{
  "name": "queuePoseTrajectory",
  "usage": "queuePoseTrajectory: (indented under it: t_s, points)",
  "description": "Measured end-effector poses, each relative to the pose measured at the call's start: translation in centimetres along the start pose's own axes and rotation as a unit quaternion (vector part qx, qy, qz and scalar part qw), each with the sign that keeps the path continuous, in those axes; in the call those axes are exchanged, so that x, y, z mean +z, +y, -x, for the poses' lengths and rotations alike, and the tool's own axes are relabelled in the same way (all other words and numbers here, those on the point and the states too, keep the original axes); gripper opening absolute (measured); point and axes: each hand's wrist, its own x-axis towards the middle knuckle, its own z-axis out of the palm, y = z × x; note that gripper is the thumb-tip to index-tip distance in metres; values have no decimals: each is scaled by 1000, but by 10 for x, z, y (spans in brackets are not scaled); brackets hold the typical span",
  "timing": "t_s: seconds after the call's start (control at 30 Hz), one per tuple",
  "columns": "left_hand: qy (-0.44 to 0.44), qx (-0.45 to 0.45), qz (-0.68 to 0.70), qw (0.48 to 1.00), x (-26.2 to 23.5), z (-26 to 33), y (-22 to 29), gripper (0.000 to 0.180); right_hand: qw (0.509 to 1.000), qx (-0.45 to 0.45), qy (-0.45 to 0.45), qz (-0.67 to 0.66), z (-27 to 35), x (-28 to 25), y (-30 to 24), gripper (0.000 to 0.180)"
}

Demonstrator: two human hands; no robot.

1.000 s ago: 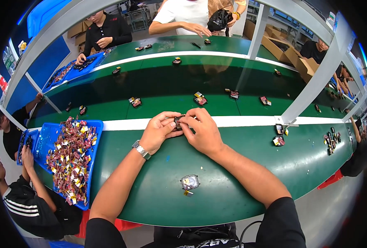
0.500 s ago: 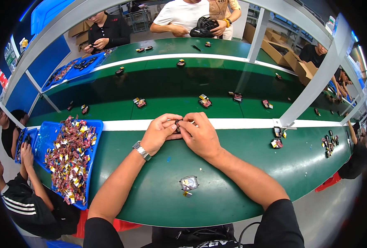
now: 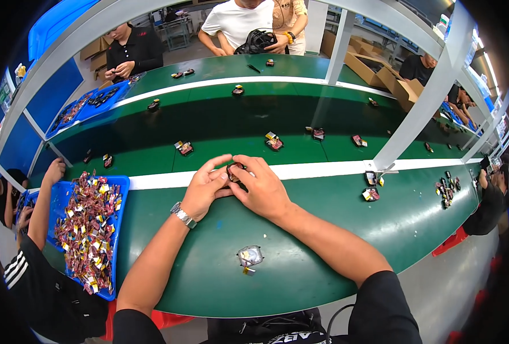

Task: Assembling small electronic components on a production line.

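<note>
My left hand (image 3: 207, 188), with a metal-banded watch (image 3: 184, 215) on its wrist, is closed around a small dark electronic part (image 3: 235, 170). My right hand (image 3: 261, 189) pinches the same part from the other side, and its fingers cover most of it. Both hands meet just above the white strip (image 3: 300, 170) along the green bench. Closer to me on the bench lies a small clear-faced, dark-rimmed case (image 3: 250, 255) with a yellow-and-white tab at its lower edge.
A blue tray (image 3: 122, 218) heaped with small red, yellow and white parts (image 3: 91, 226) stands at left. Several similar units lie along the green belt (image 3: 220, 149). To the right are two units (image 3: 371, 194), a cluster (image 3: 447, 189) and a metal post (image 3: 415, 103). Co-workers sit around.
The scene has shifted slightly left in view. A co-worker at left has raised an arm over the tray's far corner toward the belt. My hands stay together on the part, fingers slightly repositioned.
</note>
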Motion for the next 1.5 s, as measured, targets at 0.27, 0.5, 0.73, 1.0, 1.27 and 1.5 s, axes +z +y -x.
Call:
queuePoseTrajectory:
  t_s: [0.27,0.5,0.73,1.0,1.27,1.5]
  points:
    - [-14,22,15,1000,-3,-2,1,48,968,219,23,120,-3,-51,114,21]
    - [-9,15,-4,1000,-8,2,1,38,944,238,62,219,1,-73,144,26]
    - [-33,9,-6,999,-6,1,3,35,862,391,31,322,7,-93,184,44]
    - [-46,10,-6,999,-7,-1,2,30,900,321,118,270,-6,-107,161,38]
    - [-60,22,7,998,-10,-5,-2,29,974,189,-121,-41,31,-64,-9,36]
    - [-47,22,-2,999,-10,-3,0,29,994,86,-64,15,17,-72,30,46]
